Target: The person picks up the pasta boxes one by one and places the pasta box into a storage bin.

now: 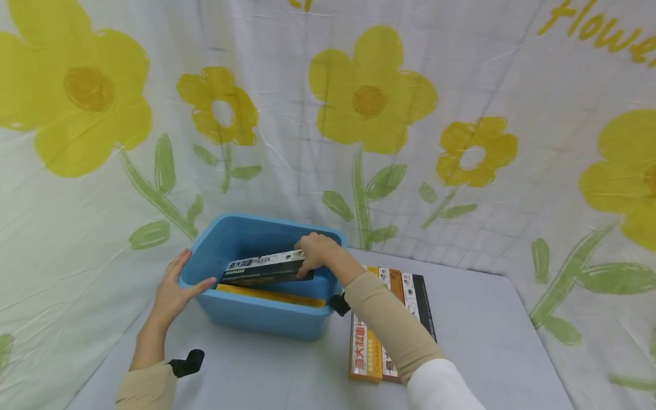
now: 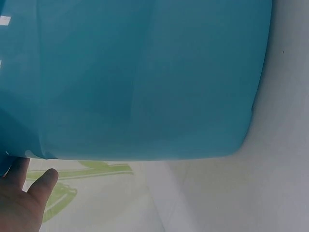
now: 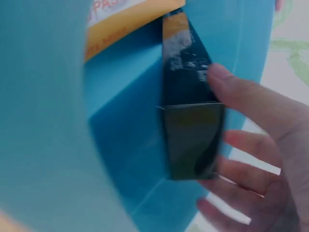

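Observation:
A light-blue plastic bin (image 1: 256, 319) stands on the table. My right hand (image 1: 319, 253) reaches inside it and grips one end of a black-and-white pasta box (image 1: 266, 269). The box lies tilted in the bin; in the right wrist view its dark end face (image 3: 193, 140) shows, with my thumb on one side and fingers on the other. A yellow pasta box (image 1: 271, 295) lies along the bin's near wall. My left hand (image 1: 171, 293) rests at the bin's left corner, its thumb spread along the near rim and its fingers straight against the left side.
Right of the bin, several pasta boxes lie side by side on the table, among them a yellow one (image 1: 366, 356) and a black one (image 1: 424, 302). My right forearm partly covers them. A white curtain (image 1: 287, 154) with yellow flowers hangs behind the table (image 1: 476, 330).

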Motion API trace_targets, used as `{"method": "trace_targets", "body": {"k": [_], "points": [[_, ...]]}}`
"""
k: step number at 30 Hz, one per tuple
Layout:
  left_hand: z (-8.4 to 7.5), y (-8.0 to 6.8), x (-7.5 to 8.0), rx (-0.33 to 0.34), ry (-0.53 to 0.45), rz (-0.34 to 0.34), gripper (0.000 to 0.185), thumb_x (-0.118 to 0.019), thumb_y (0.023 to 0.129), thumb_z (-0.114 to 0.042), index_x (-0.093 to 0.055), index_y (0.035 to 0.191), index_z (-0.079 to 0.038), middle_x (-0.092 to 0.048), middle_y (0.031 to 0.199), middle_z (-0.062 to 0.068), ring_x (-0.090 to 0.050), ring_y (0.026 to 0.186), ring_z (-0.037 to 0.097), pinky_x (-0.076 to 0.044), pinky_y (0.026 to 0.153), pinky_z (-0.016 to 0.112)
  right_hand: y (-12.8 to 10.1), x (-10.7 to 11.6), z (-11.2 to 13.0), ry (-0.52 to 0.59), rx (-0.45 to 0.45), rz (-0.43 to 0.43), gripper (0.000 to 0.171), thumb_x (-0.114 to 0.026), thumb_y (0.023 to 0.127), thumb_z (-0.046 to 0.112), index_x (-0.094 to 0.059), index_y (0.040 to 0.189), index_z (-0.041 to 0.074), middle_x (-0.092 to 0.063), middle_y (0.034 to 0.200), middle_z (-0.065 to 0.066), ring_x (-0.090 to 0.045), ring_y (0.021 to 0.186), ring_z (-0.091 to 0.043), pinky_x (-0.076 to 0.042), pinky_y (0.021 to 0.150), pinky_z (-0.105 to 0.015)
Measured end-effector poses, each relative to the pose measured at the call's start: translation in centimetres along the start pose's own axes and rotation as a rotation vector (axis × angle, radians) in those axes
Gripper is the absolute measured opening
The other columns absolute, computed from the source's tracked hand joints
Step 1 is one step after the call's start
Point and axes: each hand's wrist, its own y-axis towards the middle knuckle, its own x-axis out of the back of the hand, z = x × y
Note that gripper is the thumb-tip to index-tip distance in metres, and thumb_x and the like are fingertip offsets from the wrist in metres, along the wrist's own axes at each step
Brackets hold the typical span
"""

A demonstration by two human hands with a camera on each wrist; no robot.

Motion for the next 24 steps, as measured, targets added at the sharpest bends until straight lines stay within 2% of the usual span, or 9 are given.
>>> {"method": "trace_targets", "body": {"k": [5, 11, 14, 17, 21, 24], "points": [[0.2, 0.1, -0.2, -0.004, 0.001, -0.008, 0.089, -0.068, 0.075, -0.035, -0.014, 0.142, -0.012, -0.009, 0.146, 0.014, -0.008, 0.129, 0.04, -0.016, 0.089, 0.069, -0.3, 0.3, -0.6, -0.036, -0.047, -0.015, 0.074, -0.068, 0.063, 0.057, -0.05, 0.126, 0.022, -0.049, 0.126, 0.0, -0.053, 0.101, -0.018, -0.049, 0.072, -0.032], [0.4, 0.0, -0.1, 0.001, -0.015, -0.006, 0.088, -0.067, 0.076, -0.036, -0.013, 0.143, -0.015, -0.007, 0.146, 0.012, -0.006, 0.13, 0.039, -0.016, 0.087, 0.07, -1.0, 0.8, -1.3, 0.033, -0.065, -0.074, 0.066, -0.062, 0.07, 0.057, -0.051, 0.125, 0.022, -0.049, 0.126, 0.002, -0.048, 0.111, -0.019, -0.044, 0.084, -0.037], [0.3, -0.1, 0.0, -0.01, -0.038, 0.0, 0.087, -0.067, 0.077, -0.034, -0.013, 0.143, -0.015, -0.006, 0.146, 0.012, -0.006, 0.13, 0.039, -0.016, 0.087, 0.07, -1.7, 1.0, -1.8, 0.063, -0.052, -0.123, 0.064, -0.058, 0.074, 0.056, -0.05, 0.126, 0.02, -0.05, 0.125, 0.0, -0.049, 0.109, -0.02, -0.044, 0.086, -0.036], [0.2, -0.2, 0.0, -0.015, -0.047, 0.007, 0.087, -0.067, 0.077, -0.033, -0.012, 0.143, -0.016, -0.006, 0.146, 0.011, -0.005, 0.13, 0.038, -0.016, 0.087, 0.07, -2.7, 0.8, -2.5, 0.123, -0.041, -0.212, 0.064, -0.055, 0.078, 0.053, -0.046, 0.129, 0.016, -0.046, 0.129, -0.004, -0.045, 0.114, -0.022, -0.041, 0.09, -0.036], [0.2, -0.3, 0.0, -0.012, -0.042, 0.01, 0.087, -0.066, 0.077, -0.034, -0.012, 0.143, -0.016, -0.006, 0.146, 0.011, -0.005, 0.13, 0.039, -0.016, 0.087, 0.07, -4.4, -0.1, -4.0, 0.219, -0.062, -0.397, 0.065, -0.056, 0.082, 0.046, -0.038, 0.134, 0.012, -0.037, 0.136, -0.009, -0.035, 0.122, -0.026, -0.035, 0.096, -0.041], [0.2, -0.3, 0.0, -0.015, -0.047, 0.008, 0.087, -0.066, 0.077, -0.033, -0.012, 0.143, -0.016, -0.006, 0.146, 0.011, -0.005, 0.13, 0.039, -0.016, 0.087, 0.07, -6.2, -1.2, -5.3, 0.317, -0.1, -0.537, 0.066, -0.058, 0.082, 0.042, -0.035, 0.136, 0.011, -0.035, 0.137, -0.01, -0.032, 0.124, -0.027, -0.032, 0.098, -0.043]]}}
